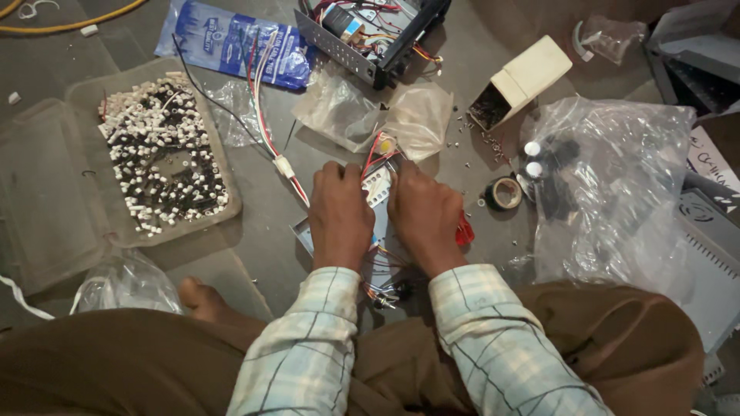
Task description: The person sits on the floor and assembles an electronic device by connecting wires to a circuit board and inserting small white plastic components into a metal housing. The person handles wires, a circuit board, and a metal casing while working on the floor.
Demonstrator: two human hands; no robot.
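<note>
Both hands press down on a small white connector block [378, 187] with thin wires, lying on the floor just before the knees. The left hand [340, 216] curls closed over its left side; the right hand [422, 212] grips the right side, a red tool [464, 231] beneath it. The block looks light, stiff and brittle, best held by its edges. The grey floor [262, 231] is crowded with a tray of small caps [166, 154], plastic bags [617, 185] and a tape roll [505, 192].

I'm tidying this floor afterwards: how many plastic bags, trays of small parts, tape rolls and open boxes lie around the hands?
Clear plastic bags: 5
Blue printed bag: 1
Tray of small parts: 1
Tape roll: 1
Open cream box: 1
Total: 9
</note>
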